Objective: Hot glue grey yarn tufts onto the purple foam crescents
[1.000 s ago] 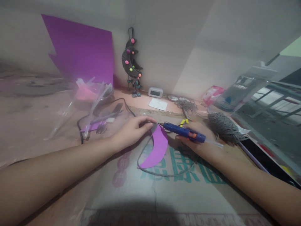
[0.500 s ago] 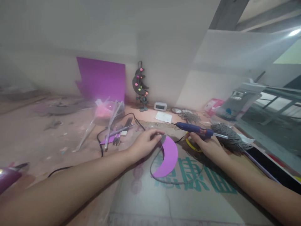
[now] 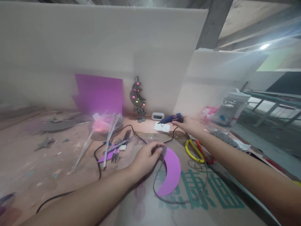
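My left hand (image 3: 150, 157) is closed, pinching the upper tip of a purple crescent moon cutout (image 3: 174, 171) against the cardboard. Grey yarn (image 3: 174, 201) covers that tip and trails in a loose loop around the crescent's lower end, off to the right. Farther back, my right hand (image 3: 187, 124) grips the rear of a blue glue gun (image 3: 171, 118). The gun's nozzle points left above a small white card (image 3: 161, 126). Part of the right hand's grip is hidden behind its own fingers. Scissors with yellow and red handles (image 3: 194, 153) lie below my right forearm.
At the back stand a decorated grey moon ornament (image 3: 136, 95), a small digital clock (image 3: 157, 116) and a purple sheet (image 3: 101, 94). Glue sticks (image 3: 109, 138), a pen (image 3: 121, 144) and a black cord (image 3: 96, 157) lie left. A plastic jar (image 3: 227, 111) stands right.
My right hand has carried the glue gun back and to the left, uncovering the scissors. My left hand still pinches the crescent's tip. The whole view has tilted upward.
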`<state>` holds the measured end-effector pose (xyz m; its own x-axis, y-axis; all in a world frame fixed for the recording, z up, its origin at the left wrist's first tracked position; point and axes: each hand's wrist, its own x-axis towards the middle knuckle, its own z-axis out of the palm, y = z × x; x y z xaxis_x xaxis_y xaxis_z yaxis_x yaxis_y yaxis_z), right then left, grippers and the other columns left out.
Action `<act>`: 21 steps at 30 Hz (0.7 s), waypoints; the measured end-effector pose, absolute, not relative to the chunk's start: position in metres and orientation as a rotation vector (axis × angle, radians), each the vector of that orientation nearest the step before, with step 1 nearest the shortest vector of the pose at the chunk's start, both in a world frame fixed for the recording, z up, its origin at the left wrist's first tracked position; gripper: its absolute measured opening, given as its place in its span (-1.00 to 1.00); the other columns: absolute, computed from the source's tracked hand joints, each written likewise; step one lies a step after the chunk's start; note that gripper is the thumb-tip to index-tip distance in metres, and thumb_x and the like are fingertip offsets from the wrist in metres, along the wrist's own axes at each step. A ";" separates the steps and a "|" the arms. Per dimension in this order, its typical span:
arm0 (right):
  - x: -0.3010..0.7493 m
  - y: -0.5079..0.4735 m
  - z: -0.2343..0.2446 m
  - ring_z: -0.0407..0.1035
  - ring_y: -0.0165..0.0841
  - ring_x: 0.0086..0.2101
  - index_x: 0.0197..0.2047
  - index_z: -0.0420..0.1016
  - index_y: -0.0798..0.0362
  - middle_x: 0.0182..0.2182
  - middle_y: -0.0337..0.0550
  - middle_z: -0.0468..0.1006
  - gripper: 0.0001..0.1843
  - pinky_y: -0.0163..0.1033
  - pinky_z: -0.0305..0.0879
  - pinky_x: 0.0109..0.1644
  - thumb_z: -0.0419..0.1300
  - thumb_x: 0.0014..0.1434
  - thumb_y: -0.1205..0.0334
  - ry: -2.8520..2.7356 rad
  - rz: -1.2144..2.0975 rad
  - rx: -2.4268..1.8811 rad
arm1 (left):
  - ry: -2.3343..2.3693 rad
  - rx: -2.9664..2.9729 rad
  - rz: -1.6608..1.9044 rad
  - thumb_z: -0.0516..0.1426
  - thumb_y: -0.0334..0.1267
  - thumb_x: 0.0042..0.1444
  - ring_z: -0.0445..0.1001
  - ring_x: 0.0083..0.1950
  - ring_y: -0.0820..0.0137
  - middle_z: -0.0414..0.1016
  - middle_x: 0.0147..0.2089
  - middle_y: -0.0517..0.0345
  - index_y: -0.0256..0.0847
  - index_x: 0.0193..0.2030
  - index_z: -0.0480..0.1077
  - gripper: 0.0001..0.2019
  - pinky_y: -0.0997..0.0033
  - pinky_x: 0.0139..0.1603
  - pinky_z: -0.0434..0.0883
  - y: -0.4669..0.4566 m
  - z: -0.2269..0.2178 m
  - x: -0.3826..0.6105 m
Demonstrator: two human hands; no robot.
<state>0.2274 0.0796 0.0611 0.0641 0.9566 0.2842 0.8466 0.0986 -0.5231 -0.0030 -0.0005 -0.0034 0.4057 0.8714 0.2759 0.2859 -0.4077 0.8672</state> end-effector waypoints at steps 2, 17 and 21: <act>0.229 0.093 0.053 0.48 -0.22 -0.30 -0.18 0.54 0.15 -0.34 -0.02 0.62 -0.69 -0.24 0.34 -0.25 0.21 0.10 0.09 -1.761 0.252 -1.794 | 0.980 1.850 0.982 0.02 -0.27 0.19 0.43 0.06 0.29 0.52 0.01 0.09 -0.19 -0.01 0.44 -0.72 0.32 0.11 0.30 0.001 -0.003 -0.003; 0.249 0.075 0.028 0.27 -0.10 0.12 0.17 0.29 0.16 0.13 0.16 0.38 -0.43 -0.05 0.16 0.17 0.13 0.16 0.05 -1.824 0.182 -1.666 | 0.798 1.385 0.986 0.11 -0.18 0.11 0.31 -0.58 0.55 0.39 -0.52 0.24 -0.29 -0.26 0.28 -0.80 0.55 -0.50 0.25 0.016 -0.010 0.001; 0.254 0.042 0.023 0.24 -0.19 0.15 0.21 0.25 0.09 0.16 0.06 0.35 -0.47 -0.06 0.14 0.22 0.00 0.25 0.02 -1.831 0.229 -1.510 | 0.766 1.284 1.031 0.17 -0.10 0.06 0.33 -0.61 0.54 0.40 -0.56 0.23 -0.28 -0.28 0.27 -0.73 0.57 -0.56 0.25 0.017 -0.010 -0.003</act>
<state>0.2544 0.0417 0.0230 -0.0347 0.9057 0.4225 0.7737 0.2919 -0.5623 -0.0027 0.0172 -0.0096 0.3782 0.9214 0.0896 -0.1799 -0.0218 0.9834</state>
